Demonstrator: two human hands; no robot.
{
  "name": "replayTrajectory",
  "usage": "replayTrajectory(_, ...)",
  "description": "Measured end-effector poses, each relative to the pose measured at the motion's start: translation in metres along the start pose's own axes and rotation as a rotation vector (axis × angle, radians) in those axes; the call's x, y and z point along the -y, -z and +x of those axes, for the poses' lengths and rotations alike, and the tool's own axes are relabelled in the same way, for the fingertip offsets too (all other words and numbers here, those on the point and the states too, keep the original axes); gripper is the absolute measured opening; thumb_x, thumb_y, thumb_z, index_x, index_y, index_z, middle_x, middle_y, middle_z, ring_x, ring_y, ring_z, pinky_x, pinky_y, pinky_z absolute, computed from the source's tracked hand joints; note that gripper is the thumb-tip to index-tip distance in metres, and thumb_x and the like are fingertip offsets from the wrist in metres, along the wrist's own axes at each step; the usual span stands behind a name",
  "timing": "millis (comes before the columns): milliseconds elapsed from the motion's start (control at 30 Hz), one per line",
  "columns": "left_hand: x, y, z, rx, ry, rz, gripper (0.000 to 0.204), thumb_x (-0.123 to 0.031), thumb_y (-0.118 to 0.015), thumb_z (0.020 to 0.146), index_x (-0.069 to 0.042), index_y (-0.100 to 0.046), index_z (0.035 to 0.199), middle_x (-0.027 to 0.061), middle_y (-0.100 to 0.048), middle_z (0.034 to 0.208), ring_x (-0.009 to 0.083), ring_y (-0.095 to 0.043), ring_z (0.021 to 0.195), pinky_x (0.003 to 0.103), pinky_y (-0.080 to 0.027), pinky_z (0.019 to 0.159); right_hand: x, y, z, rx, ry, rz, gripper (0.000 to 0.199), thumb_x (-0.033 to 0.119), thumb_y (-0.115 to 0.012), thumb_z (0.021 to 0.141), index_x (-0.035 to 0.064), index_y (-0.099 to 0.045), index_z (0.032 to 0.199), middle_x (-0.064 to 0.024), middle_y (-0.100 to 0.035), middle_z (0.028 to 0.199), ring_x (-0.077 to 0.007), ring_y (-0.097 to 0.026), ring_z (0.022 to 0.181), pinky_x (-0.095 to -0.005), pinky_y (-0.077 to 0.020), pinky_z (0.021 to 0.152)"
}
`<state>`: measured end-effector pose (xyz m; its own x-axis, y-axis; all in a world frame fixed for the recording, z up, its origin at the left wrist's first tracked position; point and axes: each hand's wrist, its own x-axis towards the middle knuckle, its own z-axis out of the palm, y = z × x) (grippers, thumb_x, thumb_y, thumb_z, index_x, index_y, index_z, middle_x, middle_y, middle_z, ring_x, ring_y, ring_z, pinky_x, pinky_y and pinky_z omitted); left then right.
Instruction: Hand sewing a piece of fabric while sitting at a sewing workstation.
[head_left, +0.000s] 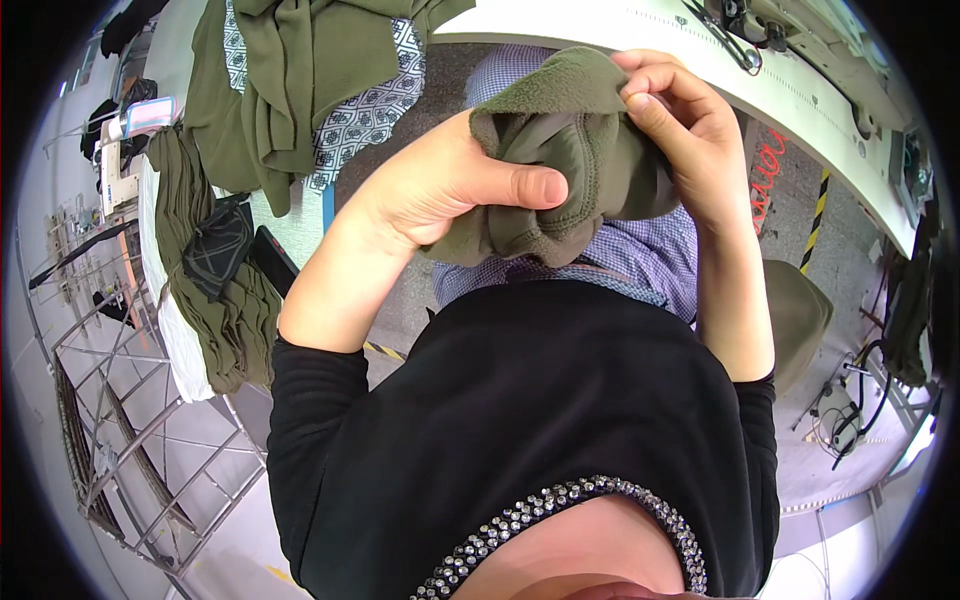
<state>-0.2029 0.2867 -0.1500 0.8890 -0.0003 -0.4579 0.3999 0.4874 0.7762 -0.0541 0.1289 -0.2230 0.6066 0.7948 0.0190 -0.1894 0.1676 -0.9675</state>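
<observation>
Head view: olive-green fuzzy fleece piece (575, 150) held above purple-checked lap (645, 245). Left hand (470, 180) presses thumb onto it, other fingers hidden; right hand (692, 125) pinches its edge, thumb against fingertips. Likely edge handling; next move needs steady grips.

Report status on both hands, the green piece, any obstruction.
Left hand gripping green fleece piece, thumb on top. Right hand holding its edge. Nothing visibly blocking.

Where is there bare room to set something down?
The white tabletop has a bare stretch between the draped green fabric and the scissors. Crowded: the left, under stacked green pieces, and beside the scissors, around the machine.
</observation>
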Motion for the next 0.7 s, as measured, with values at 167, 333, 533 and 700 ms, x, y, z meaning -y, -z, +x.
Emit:
replayTrajectory(167,0.006,-0.011,-0.001,-0.095,-0.125,-0.137,0.06,-0.007,-0.077,0.076,0.001,-0.05,0.129,0.0078,-0.059,0.119,0.0162,-0.057,0.109,0.032,-0.045,0.096,0.033,-0.001,-0.02,-0.273,0.281,-0.276,0.007,0.001,-0.064,0.085,-0.0012,-0.062,0.092,-0.0045,-0.06,0.092,-0.0071,-0.056,0.084,-0.0194,-0.0438,0.075)
replayTrajectory(333,0.011,-0.023,-0.002,-0.177,-0.223,-0.201,0.057,-0.005,-0.074,0.078,-0.001,-0.049,0.13,0.0065,-0.058,0.121,0.0158,-0.055,0.112,0.032,-0.043,0.098,0.058,-0.021,-0.059,-0.124,0.182,-0.22,0.01,-0.007,-0.064,0.081,-0.0014,-0.062,0.09,-0.003,-0.058,0.086,-0.0057,-0.053,0.076,-0.0185,-0.0426,0.067)
replayTrajectory(533,0.007,-0.033,-0.004,-0.243,-0.224,-0.106,0.077,-0.016,-0.079,0.073,-0.002,-0.04,0.138,0.0078,-0.05,0.134,0.0201,-0.046,0.124,0.034,-0.034,0.107,0.055,-0.035,-0.061,0.016,-0.117,-0.038,0.009,-0.003,-0.066,0.083,-0.0015,-0.061,0.091,0.0004,-0.06,0.08,-0.0033,-0.053,0.068,-0.0181,-0.0421,0.062)
replayTrajectory(700,0.007,-0.033,-0.004,-0.283,-0.259,-0.037,0.077,-0.016,-0.079,0.073,-0.003,-0.04,0.139,0.0074,-0.049,0.134,0.0203,-0.044,0.126,0.034,-0.031,0.108,0.056,-0.036,-0.059,-0.006,-0.129,0.02,0.01,-0.002,-0.066,0.083,-0.0013,-0.062,0.092,0.0003,-0.061,0.08,-0.0026,-0.053,0.069,-0.0177,-0.0422,0.062)
